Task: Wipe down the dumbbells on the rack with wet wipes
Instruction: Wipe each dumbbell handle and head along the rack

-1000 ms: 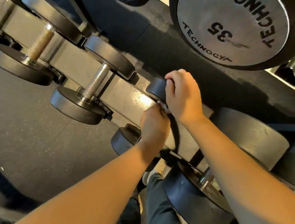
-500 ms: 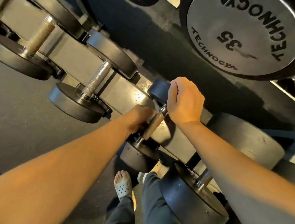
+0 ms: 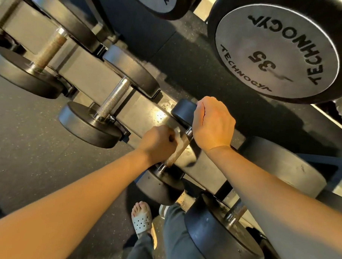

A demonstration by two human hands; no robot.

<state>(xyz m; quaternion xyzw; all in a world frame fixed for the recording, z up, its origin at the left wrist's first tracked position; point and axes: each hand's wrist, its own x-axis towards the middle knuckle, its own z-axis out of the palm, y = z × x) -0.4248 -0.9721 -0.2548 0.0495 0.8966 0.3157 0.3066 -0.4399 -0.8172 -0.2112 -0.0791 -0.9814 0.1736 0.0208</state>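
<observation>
on rack (image 3: pixel 145 113), black dumbbell (image 3: pixel 160 185), knurled handle (image 3: pixel 171 159)

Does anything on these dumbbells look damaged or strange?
Yes. The upper-left handle looks brown and dull, perhaps rusty, while the next handle is bright silver. The 35 plate has a pale smear across its number.

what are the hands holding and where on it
Both hold the small dumbbell: left hand curls round its handle, right hand grips its far head.
</observation>
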